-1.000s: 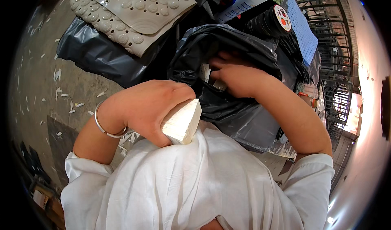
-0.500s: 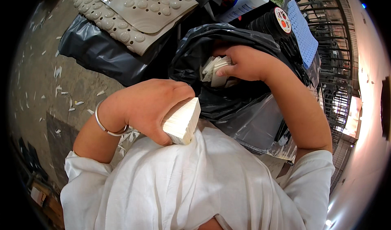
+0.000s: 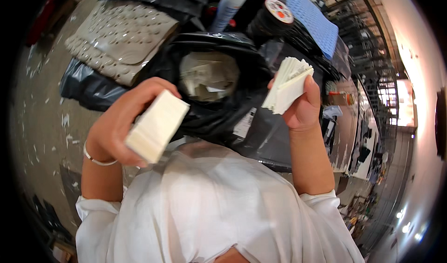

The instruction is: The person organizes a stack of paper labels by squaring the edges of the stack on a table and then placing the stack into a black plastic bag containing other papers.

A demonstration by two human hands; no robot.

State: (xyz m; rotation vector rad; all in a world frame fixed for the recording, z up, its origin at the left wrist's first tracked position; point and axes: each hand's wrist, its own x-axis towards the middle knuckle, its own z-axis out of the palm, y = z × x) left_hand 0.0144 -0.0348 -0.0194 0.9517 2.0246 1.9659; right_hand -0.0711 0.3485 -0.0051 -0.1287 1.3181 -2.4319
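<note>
My left hand (image 3: pixel 123 123) is closed around a thick, neat stack of cream paper slips (image 3: pixel 158 125), held over my lap with its edges squared. On the other side, my right hand (image 3: pixel 302 107) grips a looser bundle of paper slips (image 3: pixel 288 84), pinched by the thumb, its top edges fanned and uneven. Between the two hands gapes a black plastic bag (image 3: pixel 253 60), with more pale slips (image 3: pixel 209 77) lying inside it. What is printed on the slips, if anything, cannot be made out.
Folded beige bubbled mats (image 3: pixel 123 37) lie at the far left on black plastic. Behind the bag stand a white-and-blue spray can (image 3: pixel 230 4) and a black spool (image 3: pixel 272 21) with a round label. A blue perforated mat (image 3: pixel 312 21) lies farther right. Paper scraps litter the floor (image 3: pixel 51 123).
My right hand has come up out of the black bag with a bundle of slips and moved right. My left hand has shifted left and lower, still holding its stack. The view has turned somewhat.
</note>
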